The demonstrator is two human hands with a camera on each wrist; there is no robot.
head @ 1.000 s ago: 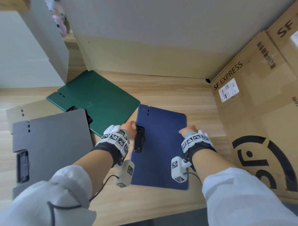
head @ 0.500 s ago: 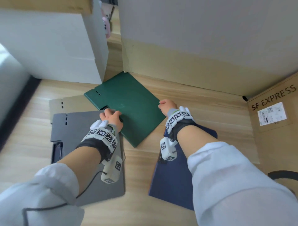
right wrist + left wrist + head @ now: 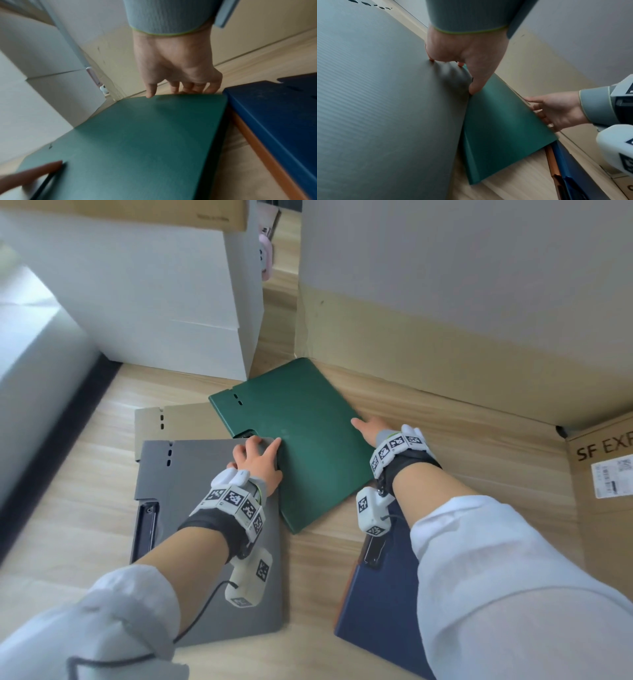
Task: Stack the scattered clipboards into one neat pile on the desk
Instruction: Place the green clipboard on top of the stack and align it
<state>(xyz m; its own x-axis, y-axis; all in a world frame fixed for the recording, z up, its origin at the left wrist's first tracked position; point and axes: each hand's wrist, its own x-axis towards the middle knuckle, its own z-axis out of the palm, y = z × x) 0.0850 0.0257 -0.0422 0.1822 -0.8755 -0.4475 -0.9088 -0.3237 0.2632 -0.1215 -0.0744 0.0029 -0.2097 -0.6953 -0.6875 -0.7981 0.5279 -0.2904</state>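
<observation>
The left hand (image 3: 257, 464) rests on the near-left edge of the green clipboard (image 3: 301, 440), thumb laid on its cover and fingers curled at the corner where it meets the grey clipboard (image 3: 202, 529); whether they pinch the edge cannot be told. The right hand (image 3: 369, 429) takes the green clipboard's right edge, thumb on top and fingers curled under it. This green clipboard lies askew on the pale wooden desk (image 3: 428, 440), its far corner close to a large cardboard box (image 3: 445, 302), with a white box (image 3: 154, 296) to its left. A beige clipboard (image 3: 178, 419) peeks from under its left side. A blue clipboard (image 3: 376, 604) lies to its near right, beside an SF Express carton (image 3: 603, 474). Only the wrist views show an orange board (image 3: 267, 155) beneath the blue one.
</observation>
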